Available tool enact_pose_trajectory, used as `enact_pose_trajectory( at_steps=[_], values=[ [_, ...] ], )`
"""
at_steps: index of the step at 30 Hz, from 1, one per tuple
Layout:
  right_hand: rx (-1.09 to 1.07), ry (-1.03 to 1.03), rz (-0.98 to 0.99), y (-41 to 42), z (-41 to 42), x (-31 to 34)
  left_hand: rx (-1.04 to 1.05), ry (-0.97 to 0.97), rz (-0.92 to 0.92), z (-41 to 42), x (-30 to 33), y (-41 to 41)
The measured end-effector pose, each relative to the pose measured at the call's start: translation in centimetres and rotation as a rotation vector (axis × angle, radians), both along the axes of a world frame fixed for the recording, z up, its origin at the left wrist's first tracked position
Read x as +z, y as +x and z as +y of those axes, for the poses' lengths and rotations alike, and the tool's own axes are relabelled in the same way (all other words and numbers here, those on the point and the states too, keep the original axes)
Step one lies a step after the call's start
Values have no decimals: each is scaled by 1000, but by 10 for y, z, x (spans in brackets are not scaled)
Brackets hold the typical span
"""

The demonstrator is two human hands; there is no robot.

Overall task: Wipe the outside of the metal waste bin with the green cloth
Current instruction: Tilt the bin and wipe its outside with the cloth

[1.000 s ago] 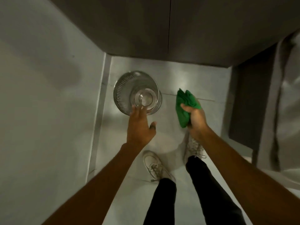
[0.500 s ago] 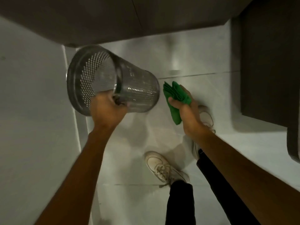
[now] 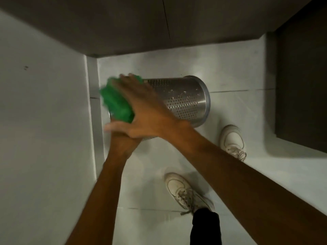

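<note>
Your right hand presses the green cloth flat-palmed on the perforated metal bin, tipped sideways at twelve o'clock. Left hand grips underneath; its grip is hidden.

one metal bin, one green cloth, two hands, two shoes
</note>
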State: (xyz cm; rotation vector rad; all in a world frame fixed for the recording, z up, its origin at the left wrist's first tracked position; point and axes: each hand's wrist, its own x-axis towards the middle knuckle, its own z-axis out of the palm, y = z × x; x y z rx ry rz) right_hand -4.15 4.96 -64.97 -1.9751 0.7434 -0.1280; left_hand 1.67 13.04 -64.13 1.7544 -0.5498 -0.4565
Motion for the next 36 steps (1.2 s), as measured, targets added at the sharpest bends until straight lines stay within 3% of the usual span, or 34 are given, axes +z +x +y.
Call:
enact_pose_trajectory(
  at_steps=[1, 2, 3, 4, 6, 10, 13, 15, 17, 19, 21, 24, 25, 27, 29, 31, 33, 36],
  values=[
    [40, -18, -1, 9, 6, -5, 37, -104, 208, 6, 1, -3],
    [14, -25, -43, 14, 13, -9, -38, 20, 88, 17, 1, -1],
    [-42, -37, -107, 16, 19, -16, -246, 181, -107, 20, 0, 3],
    [-102, -65, -163, 13, 22, -24, -417, 323, -110, 25, -13, 12],
    [-227, -162, -181, -4, 21, -48, -370, 564, 34, 43, -31, 24],
    [-603, -151, 146, -71, -12, -104, -277, 555, 76, 52, -32, 23],
    [-660, -184, 291, -76, -20, -103, -331, 544, 60, 49, -35, 23],
    [-500, -312, 161, -47, -6, -82, -348, 514, 56, 41, -32, 18],
    [-291, -450, -96, -15, 18, -67, -389, 458, 63, 39, -31, 16],
    [-114, -477, -248, -12, 31, -65, -440, 438, 70, 48, -33, 16],
    [-211, -418, -207, -39, 17, -79, -407, 525, 52, 58, -36, 14],
    [-805, -170, 265, -90, -6, -100, -417, 577, 30, 61, -38, 8],
    [-889, -127, 353, -92, -7, -101, -440, 579, 23, 59, -39, 6],
    [-759, -219, 235, -67, 3, -88, -458, 560, 6, 55, -37, 3],
    [-462, -361, -125, -33, 16, -72, -444, 522, 9, 52, -37, -3],
    [-202, -454, -344, -17, 34, -67, -456, 468, 55, 56, -40, -3],
    [-139, -424, -320, -35, 35, -76, -440, 487, 72, 62, -40, 0],
    [-554, -274, 23, -85, 0, -107, -411, 539, 9, 68, -38, 6]
  ],
)
